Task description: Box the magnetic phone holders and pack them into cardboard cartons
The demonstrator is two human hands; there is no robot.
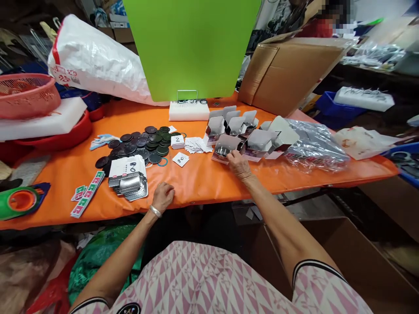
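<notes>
The right hand (237, 166) has its fingers (231, 158) bunched against the near edge of an open white box (225, 146); whether they pinch it, I cannot tell. More open boxes stand crowded just beyond, toward the far right. The left hand (163, 196) lies curled and empty on the orange tablecloth (196, 185), just right of a stack of silver trays (128, 184). Farther left and far, dark discs (140, 144) lie heaped.

A right hand (238, 165) touches an open white carton (225, 147) on orange sheeting (196, 185). The left hand (163, 197) rests near stacked silver trays (127, 185).
</notes>
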